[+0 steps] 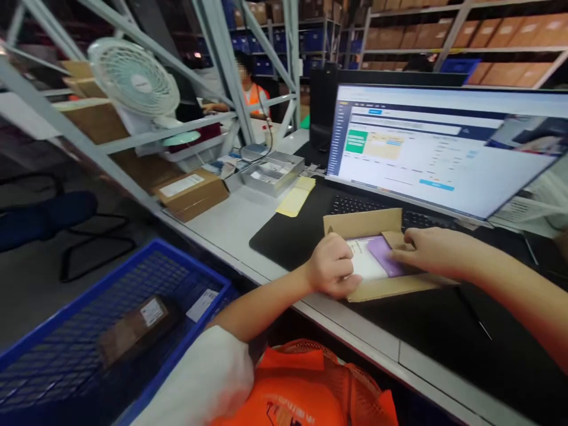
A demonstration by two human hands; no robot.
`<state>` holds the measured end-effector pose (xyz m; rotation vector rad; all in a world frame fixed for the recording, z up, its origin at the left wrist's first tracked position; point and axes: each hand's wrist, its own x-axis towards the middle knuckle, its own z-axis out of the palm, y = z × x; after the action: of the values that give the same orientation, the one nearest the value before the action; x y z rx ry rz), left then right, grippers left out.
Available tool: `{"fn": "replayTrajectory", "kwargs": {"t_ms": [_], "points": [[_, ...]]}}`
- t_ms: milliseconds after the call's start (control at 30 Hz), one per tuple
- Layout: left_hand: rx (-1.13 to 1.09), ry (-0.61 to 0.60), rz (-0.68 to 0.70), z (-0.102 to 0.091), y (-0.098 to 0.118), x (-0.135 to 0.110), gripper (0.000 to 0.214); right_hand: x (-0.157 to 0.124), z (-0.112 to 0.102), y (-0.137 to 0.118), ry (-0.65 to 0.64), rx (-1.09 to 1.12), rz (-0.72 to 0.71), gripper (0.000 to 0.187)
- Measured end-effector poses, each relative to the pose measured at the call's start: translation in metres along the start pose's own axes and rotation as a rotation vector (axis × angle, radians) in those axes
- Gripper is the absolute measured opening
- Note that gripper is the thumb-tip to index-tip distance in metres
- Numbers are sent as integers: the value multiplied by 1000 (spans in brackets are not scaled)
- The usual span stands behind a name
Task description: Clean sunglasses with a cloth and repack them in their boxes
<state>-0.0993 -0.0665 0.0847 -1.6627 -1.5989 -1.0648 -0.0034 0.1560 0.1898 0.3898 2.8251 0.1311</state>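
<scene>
At the far left a dark blue chair (48, 213) stands on the floor, and in front of it a blue crate (189, 255) sits beside the desk (242, 216), with a brown parcel (128, 334) and a white label (202, 305) inside. The person's left sleeve (208, 378) covers part of the crate's right side. Above, a fan (137, 83) stands among cartons (84, 118) behind a slanting grey frame (164, 136). A labelled carton (190, 192) lies on the desk, then a metal tray (275, 171) holding small items and, just beside it, yellow slips (296, 196) at the edge of a black mat (279, 236). Beyond the frame, whose struts partly block the view, sits a co-worker in an orange vest (255, 97). On the mat, the open box (366, 222) lies between both hands, holding a white item (368, 266) with a purple one (385, 255) over its right part. The left hand (333, 266) is curled tight on the box's left end; the right hand (426, 251) is partly closed at the right end, thumb over the purple item, though whether it pinches anything cannot be told. The box hides part of the keyboard (355, 204), below a lit monitor (399, 160). Farther right, a thin black stick (474, 313) lies on the mat.
</scene>
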Motion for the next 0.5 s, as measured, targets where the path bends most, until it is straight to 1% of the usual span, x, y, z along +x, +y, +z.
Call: {"fn": "replayTrajectory", "kwargs": {"t_ms": [33,67,100,133,200,233,267,300,333,367,400,433,467,500], "points": [[21,115,-17,-1,1,-8,51,5,2,-5,11,-33,8,60],[27,200,-36,-4,5,-16,49,8,4,-8,34,-52,10,58],[23,256,-62,-6,10,-24,47,8,7,-8,66,-58,12,53],[9,286,-94,-9,15,-34,45,6,9,-5,98,-51,18,47],[-55,291,-175,-15,23,-55,40,2,15,11,145,39,23,37],[-112,285,-212,-18,26,-64,38,0,21,23,165,142,14,35],[-173,278,-246,-21,27,-71,39,-1,28,36,182,294,3,35],[-221,256,-264,-26,26,-74,42,-2,38,50,193,494,-1,36],[-254,218,-273,-31,25,-72,42,-3,50,63,189,729,3,37],[-265,156,-284,-38,23,-64,41,-3,63,74,170,974,20,37],[-257,58,-300,-46,21,-51,38,-3,76,81,139,1198,50,39],[-234,-64,-325,-53,18,-33,33,-3,87,86,111,1380,81,40],[-199,-223,-364,-58,15,-12,28,-3,96,88,99,1504,104,42],[-158,-415,-385,-62,12,11,23,-4,100,89,113,1561,115,43]]}}
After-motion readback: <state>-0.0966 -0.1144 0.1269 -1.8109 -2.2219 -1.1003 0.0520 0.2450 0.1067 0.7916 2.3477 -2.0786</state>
